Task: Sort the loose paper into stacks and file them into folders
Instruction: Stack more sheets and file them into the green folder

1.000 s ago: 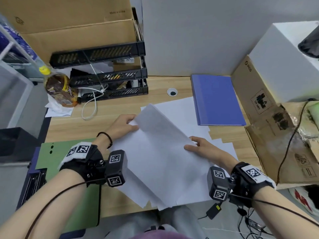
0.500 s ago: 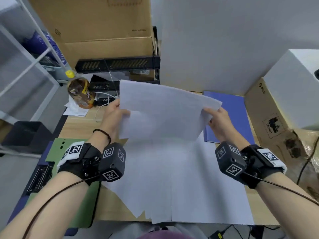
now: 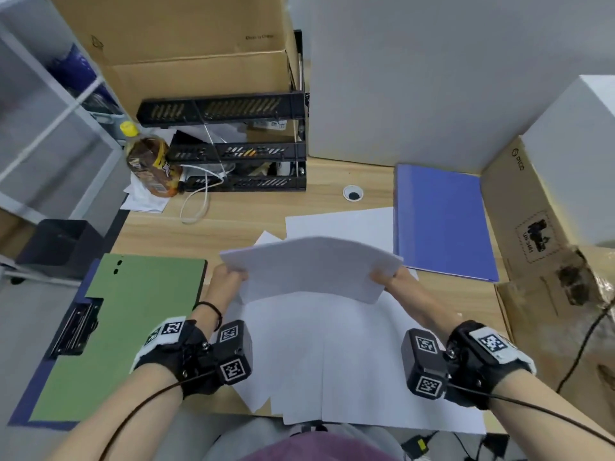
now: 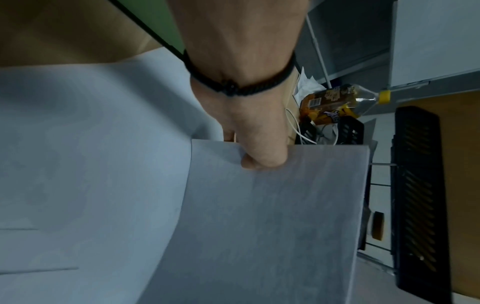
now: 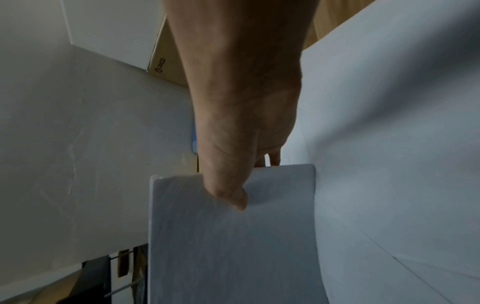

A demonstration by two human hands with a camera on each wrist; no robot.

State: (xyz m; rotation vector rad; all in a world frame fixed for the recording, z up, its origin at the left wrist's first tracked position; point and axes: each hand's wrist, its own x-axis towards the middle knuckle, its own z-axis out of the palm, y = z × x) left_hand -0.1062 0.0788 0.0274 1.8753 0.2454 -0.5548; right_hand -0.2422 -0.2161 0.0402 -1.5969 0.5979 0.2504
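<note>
Paper stack (image 3: 311, 267), long axis left-right, pinched at short edges (thumbs on top) by left hand (image 3: 228, 281) and right hand (image 3: 396, 281) above loose sheets (image 3: 359, 357)

I see matt white paper sheets (image 3: 309, 267); desk (image 3: 253, 214) light wood grain, smooth; blue folder (image 3: 439, 221) matt (plastic, probably); black perforated plastic trays (image 3: 233, 151); brown cardboard box (image 3: 186, 34); glossy clear bottle (image 3: 153, 168).
</note>
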